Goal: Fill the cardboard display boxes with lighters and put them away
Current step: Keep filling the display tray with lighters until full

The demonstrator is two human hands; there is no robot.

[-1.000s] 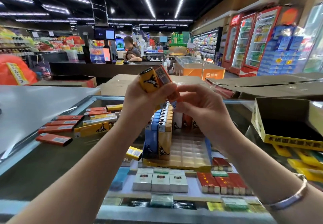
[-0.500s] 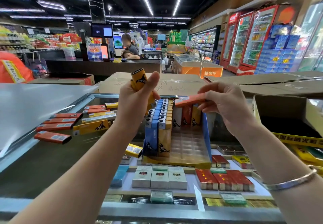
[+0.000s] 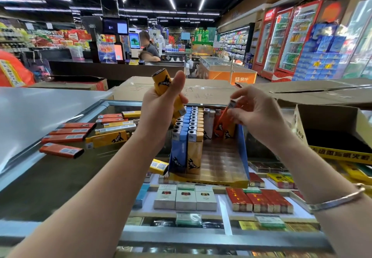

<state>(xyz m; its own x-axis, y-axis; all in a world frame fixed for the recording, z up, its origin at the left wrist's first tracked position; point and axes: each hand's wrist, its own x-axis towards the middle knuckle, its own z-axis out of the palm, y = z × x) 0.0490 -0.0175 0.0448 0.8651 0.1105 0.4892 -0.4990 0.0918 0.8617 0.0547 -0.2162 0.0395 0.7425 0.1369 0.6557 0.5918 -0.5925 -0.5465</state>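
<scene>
Orange lighter tipped from level to nose-down over the box.
The right hand (image 3: 259, 114) pinched the orange lighter (image 3: 222, 121) above the box (image 3: 240, 147) back row, insertion imminent; the left hand (image 3: 161, 112) still gripped yellow lighters (image 3: 163, 84), with spares (image 3: 80, 134) on the counter (image 3: 40, 175).

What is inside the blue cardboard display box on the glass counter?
The display box holds upright lighters: a blue row and a yellow row at its left, a few white and orange ones at the back. The right hand lowers an orange lighter there. The rest shows bare slots.
</scene>
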